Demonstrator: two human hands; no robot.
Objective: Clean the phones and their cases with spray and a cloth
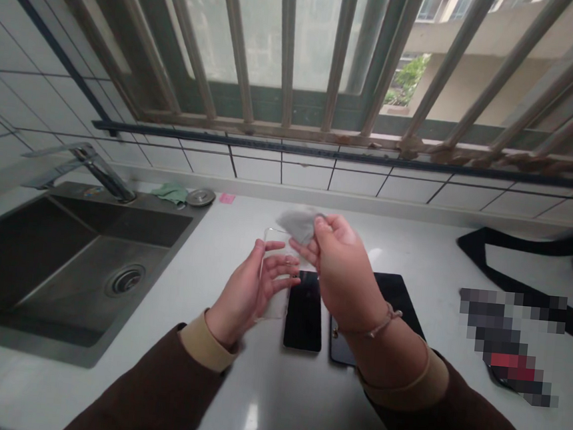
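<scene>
A clear phone case (273, 301) is gripped in my left hand (250, 285), its fingers curled behind the see-through back. Beside it, my right hand (345, 260) pinches a grey cloth (298, 223), which is blurred by motion and close to the top of the case. Below my hands a black phone (304, 317) lies flat on the counter, screen up. To its right is a larger dark tablet (394, 298), partly hidden by my right hand and forearm.
A steel sink (60, 282) with a faucet (104, 172) is on the left. Behind it are a green cloth (171, 193), a metal drain cover (200, 197) and a pink slip (226, 198). A black strap (519, 242) lies right, near a pixelated object (505, 348). Window bars (288, 54) stand behind.
</scene>
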